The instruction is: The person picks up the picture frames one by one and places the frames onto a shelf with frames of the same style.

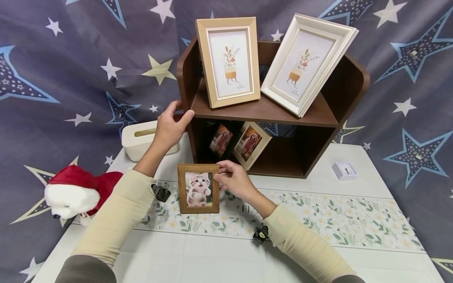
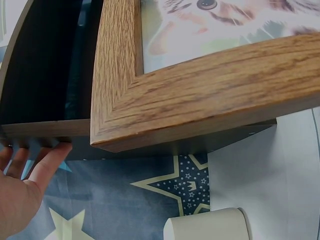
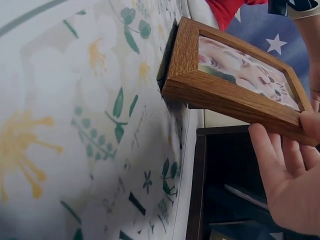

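My right hand (image 1: pixel 237 181) pinches the right edge of a brown wooden picture frame (image 1: pixel 181 192) with a kitten picture. The frame stands near upright on the floral table runner (image 1: pixel 350 220), just before a dark brown two-tier shelf (image 1: pixel 262 110). My left hand (image 1: pixel 171 125) grips the shelf's left side panel, thumb toward the front; in the left wrist view its fingertips (image 2: pixel 56 155) meet the panel's edge. On the upper tier lean a light wood frame (image 1: pixel 231 63) and a tilted white frame (image 1: pixel 308 65). Below, a black frame (image 1: pixel 221 139) and a cream frame (image 1: pixel 251 144) lean inside.
A cream tissue box (image 1: pixel 136 143) stands left of the shelf. Farther left sits a white plush toy (image 1: pixel 72 196) with a red hat. A small white clock (image 1: pixel 345 171) stands on the table at the right. A star-patterned cloth (image 1: pixel 88 47) hangs behind.
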A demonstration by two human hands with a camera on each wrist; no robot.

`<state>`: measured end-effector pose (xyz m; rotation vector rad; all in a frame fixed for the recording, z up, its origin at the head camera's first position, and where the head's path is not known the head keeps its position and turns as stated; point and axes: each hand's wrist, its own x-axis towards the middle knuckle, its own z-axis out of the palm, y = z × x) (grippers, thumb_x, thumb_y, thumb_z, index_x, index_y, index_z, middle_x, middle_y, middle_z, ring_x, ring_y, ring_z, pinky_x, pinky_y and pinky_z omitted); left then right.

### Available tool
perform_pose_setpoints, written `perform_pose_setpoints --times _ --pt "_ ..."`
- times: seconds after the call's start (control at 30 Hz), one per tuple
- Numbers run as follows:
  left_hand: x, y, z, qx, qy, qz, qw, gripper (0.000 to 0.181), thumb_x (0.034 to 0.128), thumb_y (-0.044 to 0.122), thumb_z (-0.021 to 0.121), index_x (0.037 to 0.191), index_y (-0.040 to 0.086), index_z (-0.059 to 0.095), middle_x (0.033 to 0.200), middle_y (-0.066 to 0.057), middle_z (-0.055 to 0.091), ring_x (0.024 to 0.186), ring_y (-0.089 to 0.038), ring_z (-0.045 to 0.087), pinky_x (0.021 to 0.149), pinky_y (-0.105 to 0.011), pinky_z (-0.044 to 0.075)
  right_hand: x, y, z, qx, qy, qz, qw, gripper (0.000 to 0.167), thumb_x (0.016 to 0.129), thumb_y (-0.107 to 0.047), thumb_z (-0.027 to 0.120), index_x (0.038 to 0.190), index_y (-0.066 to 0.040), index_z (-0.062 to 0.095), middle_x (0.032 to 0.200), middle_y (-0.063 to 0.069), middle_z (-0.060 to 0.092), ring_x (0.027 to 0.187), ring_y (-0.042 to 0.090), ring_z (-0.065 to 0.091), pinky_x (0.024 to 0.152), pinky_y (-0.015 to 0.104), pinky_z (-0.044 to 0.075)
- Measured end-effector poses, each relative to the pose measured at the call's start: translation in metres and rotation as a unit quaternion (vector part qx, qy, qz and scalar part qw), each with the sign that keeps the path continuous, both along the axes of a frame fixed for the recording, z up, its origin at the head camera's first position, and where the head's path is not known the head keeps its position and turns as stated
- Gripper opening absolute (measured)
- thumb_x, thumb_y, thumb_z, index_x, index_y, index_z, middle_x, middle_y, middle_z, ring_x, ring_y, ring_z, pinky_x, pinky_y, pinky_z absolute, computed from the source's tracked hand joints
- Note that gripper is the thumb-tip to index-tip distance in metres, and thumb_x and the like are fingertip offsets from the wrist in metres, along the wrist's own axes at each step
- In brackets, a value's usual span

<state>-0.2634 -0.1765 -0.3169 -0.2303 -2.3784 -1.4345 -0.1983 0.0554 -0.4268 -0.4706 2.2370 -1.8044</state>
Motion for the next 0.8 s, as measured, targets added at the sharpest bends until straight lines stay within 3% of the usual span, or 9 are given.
perform_pose_setpoints --times 0.27,0.5,0.63,0.8 --pt "-0.001 0.0 -0.001 0.005 -0.007 -0.002 1.0 0.056 0.0985 0.042 0.063 0.143 0.01 0.054 0.135 -0.017 0.063 0.116 -0.029 0.065 0.07 -0.012 0.054 0.0 -0.001 0.001 -0.006 -0.012 -0.009 0.9999 0.035 0.095 -0.005 0.07 0.13 -0.004 0.063 0.112 0.019 0.067 0.083 0.013 0.069 0.07 0.048 0.064" --pt "0.005 -0.007 -0.001 0.003 -0.006 0.013 0.9999 0.054 0.0987 0.04 0.063 0.142 0.008 0.054 0.136 -0.017 0.063 0.118 -0.03 0.065 0.07 -0.009 0.052 0.002 -0.003 0.007 -0.021 -0.036 0.002 0.9991 0.035 0.096 -0.006 0.069 0.129 -0.004 0.062 0.113 0.018 0.068 0.083 0.012 0.069 0.067 0.039 0.065" --pt "0.003 -0.005 0.0 -0.003 0.0 0.01 0.9999 0.054 0.0989 0.04 0.063 0.142 0.008 0.054 0.135 -0.017 0.063 0.117 -0.03 0.065 0.073 -0.01 0.051 0.001 0.004 0.009 -0.027 -0.04 -0.008 0.9988 0.035 0.096 -0.006 0.069 0.13 -0.005 0.062 0.114 0.018 0.068 0.085 0.012 0.069 0.067 0.041 0.065" --pt "-0.001 0.0 -0.001 -0.002 0.004 0.005 1.0 0.054 0.0992 0.038 0.063 0.142 0.008 0.054 0.135 -0.017 0.064 0.118 -0.03 0.065 0.075 -0.012 0.052 -0.001 0.019 0.009 -0.039 -0.034 -0.02 0.9985 0.037 0.096 -0.004 0.068 0.132 -0.003 0.061 0.114 0.019 0.067 0.086 0.013 0.069 0.073 0.054 0.063"
